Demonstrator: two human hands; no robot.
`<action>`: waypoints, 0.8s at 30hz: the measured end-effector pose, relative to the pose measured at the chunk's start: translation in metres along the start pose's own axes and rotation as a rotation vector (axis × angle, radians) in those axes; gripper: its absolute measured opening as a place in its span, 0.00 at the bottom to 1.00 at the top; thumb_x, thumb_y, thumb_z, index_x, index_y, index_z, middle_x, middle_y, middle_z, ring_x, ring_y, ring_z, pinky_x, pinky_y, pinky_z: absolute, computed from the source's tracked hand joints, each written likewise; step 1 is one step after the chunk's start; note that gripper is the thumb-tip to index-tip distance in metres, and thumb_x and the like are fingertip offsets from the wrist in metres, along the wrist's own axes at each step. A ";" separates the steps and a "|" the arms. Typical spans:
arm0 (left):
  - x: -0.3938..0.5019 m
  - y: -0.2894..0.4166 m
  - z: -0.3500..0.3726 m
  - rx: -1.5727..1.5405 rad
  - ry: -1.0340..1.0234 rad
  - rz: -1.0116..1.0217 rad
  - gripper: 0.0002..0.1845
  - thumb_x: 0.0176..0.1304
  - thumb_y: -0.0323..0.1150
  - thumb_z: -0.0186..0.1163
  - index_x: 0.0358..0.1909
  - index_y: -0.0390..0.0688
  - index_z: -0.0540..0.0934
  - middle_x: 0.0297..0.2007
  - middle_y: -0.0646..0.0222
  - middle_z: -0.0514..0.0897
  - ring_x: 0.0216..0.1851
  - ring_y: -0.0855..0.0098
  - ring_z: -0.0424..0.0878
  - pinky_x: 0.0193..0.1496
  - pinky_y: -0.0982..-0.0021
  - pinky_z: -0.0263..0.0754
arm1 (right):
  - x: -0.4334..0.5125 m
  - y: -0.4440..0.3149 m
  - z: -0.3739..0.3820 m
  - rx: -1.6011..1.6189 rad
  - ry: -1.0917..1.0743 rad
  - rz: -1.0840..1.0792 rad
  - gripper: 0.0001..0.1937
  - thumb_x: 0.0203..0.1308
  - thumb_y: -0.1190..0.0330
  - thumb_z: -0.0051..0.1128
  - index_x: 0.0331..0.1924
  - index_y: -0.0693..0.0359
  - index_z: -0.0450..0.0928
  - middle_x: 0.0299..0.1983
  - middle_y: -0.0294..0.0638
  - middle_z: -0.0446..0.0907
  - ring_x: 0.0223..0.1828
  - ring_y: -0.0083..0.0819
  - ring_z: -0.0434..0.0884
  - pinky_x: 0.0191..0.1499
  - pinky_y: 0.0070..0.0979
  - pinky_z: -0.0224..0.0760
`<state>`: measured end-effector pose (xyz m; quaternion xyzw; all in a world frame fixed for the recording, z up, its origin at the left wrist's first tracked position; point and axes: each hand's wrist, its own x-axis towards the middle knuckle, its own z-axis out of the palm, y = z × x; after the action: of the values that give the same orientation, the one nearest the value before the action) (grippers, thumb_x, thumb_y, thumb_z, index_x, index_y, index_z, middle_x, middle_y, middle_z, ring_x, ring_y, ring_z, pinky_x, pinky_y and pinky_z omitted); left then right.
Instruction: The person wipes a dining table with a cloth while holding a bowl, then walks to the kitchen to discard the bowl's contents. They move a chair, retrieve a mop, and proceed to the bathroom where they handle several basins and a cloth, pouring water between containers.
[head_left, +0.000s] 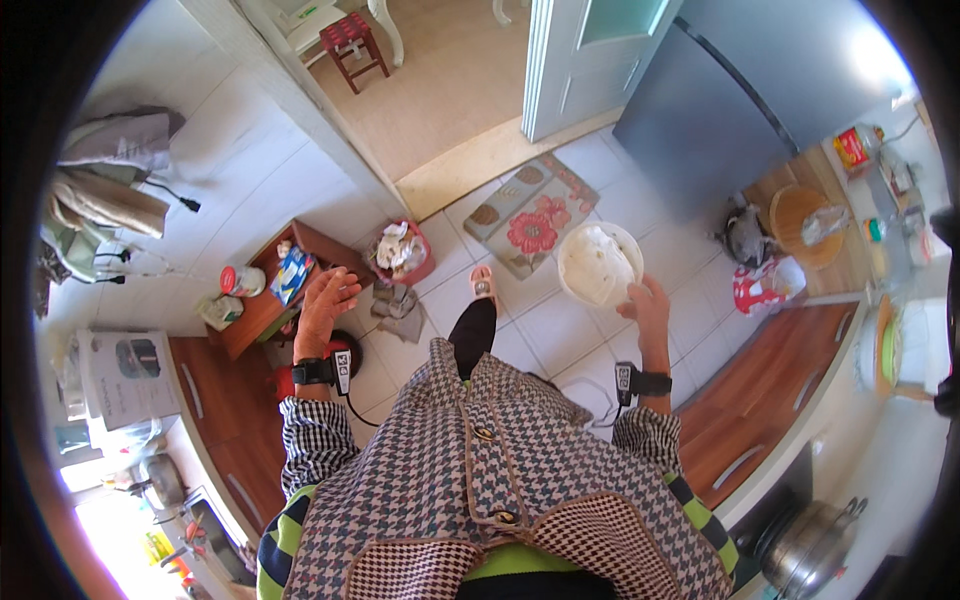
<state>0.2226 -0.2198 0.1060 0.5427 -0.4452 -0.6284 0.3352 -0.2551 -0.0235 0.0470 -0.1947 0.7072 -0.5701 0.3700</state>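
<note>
My right hand (646, 309) grips the rim of a round white bowl (640, 255) and holds it out over the tiled floor. A pale, dough-like mass (596, 268) fills much of the bowl; exactly what it is cannot be made out. My left hand (324, 309) is raised with nothing in it, fingers loosely extended. It is nearest to a small brown wooden cabinet (253, 328), which carries a red-lidded jar (242, 281) and a blue packet (292, 276). Both wrists wear black straps with small devices and cables.
A red waste bin (421, 268) stands by the doorway, with grey cloths (397, 309) on the floor nearby. Past a flowered mat (531, 214) lies the door threshold (450, 176). A grey refrigerator (697, 112) is at upper right; a steel pot (814, 551) sits at lower right.
</note>
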 end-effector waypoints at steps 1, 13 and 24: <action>0.017 -0.001 0.002 0.012 0.026 -0.015 0.20 0.66 0.44 0.56 0.52 0.41 0.73 0.44 0.66 0.81 0.43 0.73 0.80 0.42 0.74 0.75 | 0.015 -0.004 0.003 0.016 -0.014 -0.002 0.26 0.55 0.65 0.56 0.56 0.71 0.68 0.29 0.46 0.81 0.23 0.27 0.79 0.27 0.23 0.72; 0.241 0.036 0.046 0.110 0.002 0.073 0.19 0.65 0.42 0.56 0.50 0.40 0.74 0.40 0.68 0.80 0.41 0.73 0.79 0.42 0.73 0.74 | 0.173 -0.072 0.095 0.136 -0.132 -0.006 0.25 0.55 0.65 0.53 0.56 0.70 0.68 0.30 0.43 0.80 0.21 0.27 0.80 0.27 0.22 0.74; 0.400 0.090 0.141 0.047 -0.124 0.060 0.22 0.64 0.44 0.58 0.51 0.38 0.73 0.43 0.65 0.81 0.43 0.71 0.80 0.43 0.72 0.75 | 0.343 -0.110 0.169 0.067 -0.237 0.042 0.25 0.55 0.67 0.54 0.56 0.72 0.67 0.26 0.42 0.80 0.20 0.25 0.79 0.27 0.22 0.74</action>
<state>0.0048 -0.5878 0.0380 0.4968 -0.4956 -0.6400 0.3130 -0.3687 -0.4048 0.0351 -0.2337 0.6430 -0.5585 0.4691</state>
